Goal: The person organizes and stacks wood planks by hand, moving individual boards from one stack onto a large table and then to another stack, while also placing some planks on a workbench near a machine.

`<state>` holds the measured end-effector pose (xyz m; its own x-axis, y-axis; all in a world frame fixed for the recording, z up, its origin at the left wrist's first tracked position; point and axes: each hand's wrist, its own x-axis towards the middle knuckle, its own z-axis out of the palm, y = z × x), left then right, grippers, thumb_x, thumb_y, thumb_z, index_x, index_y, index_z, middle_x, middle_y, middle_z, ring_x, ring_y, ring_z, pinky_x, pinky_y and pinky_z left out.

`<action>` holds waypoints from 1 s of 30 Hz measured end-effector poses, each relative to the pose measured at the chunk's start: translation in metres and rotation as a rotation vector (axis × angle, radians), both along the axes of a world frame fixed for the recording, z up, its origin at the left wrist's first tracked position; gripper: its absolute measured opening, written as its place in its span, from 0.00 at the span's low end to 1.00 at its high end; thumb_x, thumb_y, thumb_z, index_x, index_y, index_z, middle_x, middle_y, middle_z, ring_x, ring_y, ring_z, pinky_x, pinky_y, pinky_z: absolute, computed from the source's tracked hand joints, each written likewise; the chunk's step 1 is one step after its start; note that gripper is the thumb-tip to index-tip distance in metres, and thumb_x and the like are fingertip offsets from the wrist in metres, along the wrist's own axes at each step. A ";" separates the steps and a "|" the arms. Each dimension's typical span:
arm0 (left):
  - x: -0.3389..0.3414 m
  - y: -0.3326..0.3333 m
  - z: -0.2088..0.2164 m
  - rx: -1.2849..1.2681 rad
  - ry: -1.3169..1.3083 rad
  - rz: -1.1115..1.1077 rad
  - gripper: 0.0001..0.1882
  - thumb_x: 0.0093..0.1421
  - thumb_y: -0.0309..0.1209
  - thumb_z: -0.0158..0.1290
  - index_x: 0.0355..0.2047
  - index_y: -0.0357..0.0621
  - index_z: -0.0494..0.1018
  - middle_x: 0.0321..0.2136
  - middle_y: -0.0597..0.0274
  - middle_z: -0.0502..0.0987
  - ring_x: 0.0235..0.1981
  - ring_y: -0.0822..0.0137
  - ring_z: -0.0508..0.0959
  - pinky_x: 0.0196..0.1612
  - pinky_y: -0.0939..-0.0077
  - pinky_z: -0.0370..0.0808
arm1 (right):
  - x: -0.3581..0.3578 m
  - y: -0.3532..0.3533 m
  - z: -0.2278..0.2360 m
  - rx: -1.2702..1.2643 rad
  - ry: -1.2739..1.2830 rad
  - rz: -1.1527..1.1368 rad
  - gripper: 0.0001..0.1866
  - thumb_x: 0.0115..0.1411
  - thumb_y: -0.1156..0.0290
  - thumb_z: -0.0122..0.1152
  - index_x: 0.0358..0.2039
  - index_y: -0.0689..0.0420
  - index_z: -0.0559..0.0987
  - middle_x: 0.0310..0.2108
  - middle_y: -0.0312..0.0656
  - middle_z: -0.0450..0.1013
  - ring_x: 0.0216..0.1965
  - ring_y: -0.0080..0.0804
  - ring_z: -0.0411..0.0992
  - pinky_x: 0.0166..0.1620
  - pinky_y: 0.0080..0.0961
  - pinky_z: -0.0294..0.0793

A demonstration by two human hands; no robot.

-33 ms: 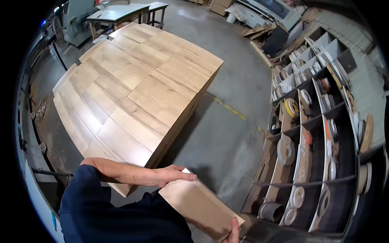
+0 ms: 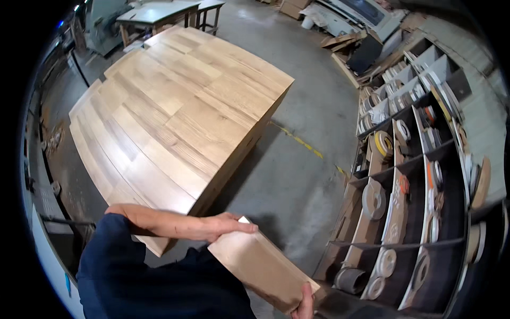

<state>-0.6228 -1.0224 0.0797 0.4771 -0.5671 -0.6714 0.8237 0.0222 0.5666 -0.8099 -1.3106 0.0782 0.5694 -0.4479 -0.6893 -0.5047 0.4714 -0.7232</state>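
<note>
Low in the view, a rectangular wood-coloured panel point(image 2: 263, 260) is held between my two hands, slanting down to the right. My left hand point(image 2: 228, 225) grips its upper left end, thumb lying over the top edge. At the lower right end, my right hand point(image 2: 305, 304) is closed on the panel's corner, partly cut off by the picture's lower edge. Left of and beyond the panel stands a broad stack of wood-grain boards point(image 2: 175, 111), and my left forearm passes just in front of its near end.
On the right, a shelf rack point(image 2: 396, 242) holds several rolls of edge banding point(image 2: 373, 199) in its compartments. Grey floor point(image 2: 313, 95) with a yellow line point(image 2: 297, 139) runs between stack and rack. A white-topped table point(image 2: 154, 11) and a machine point(image 2: 350, 13) stand at the back.
The view has shifted very slightly. Both hands keep the same hold on the panel, which stays in nearly the same place.
</note>
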 end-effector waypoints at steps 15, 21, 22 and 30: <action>0.207 -0.067 0.012 -0.005 0.099 0.680 0.30 0.54 0.44 0.59 0.47 0.30 0.69 0.43 0.46 0.74 0.44 0.58 0.76 0.49 0.63 0.73 | 0.435 -0.128 0.012 0.038 -0.099 0.839 0.29 0.57 0.55 0.59 0.51 0.63 0.69 0.46 0.43 0.71 0.45 0.33 0.71 0.47 0.30 0.73; 0.245 -0.071 0.003 -0.002 0.058 1.126 0.31 0.54 0.47 0.58 0.50 0.34 0.67 0.45 0.48 0.72 0.47 0.58 0.72 0.52 0.64 0.70 | 0.621 -0.070 0.023 0.088 -0.071 1.305 0.33 0.54 0.53 0.62 0.49 0.69 0.69 0.43 0.48 0.72 0.43 0.31 0.72 0.45 0.28 0.72; 0.250 -0.072 0.005 0.034 0.050 1.181 0.31 0.55 0.46 0.57 0.50 0.34 0.66 0.46 0.49 0.72 0.48 0.58 0.72 0.53 0.64 0.69 | 0.641 -0.060 0.020 0.120 -0.073 1.365 0.35 0.53 0.52 0.64 0.48 0.71 0.70 0.42 0.49 0.72 0.42 0.32 0.72 0.44 0.27 0.72; 0.288 -0.069 -0.002 0.161 0.140 1.473 0.32 0.56 0.48 0.55 0.53 0.39 0.64 0.50 0.49 0.68 0.53 0.57 0.67 0.56 0.63 0.65 | 0.762 0.028 0.038 0.113 0.037 1.747 0.39 0.51 0.49 0.65 0.46 0.76 0.70 0.41 0.55 0.72 0.42 0.33 0.72 0.43 0.25 0.72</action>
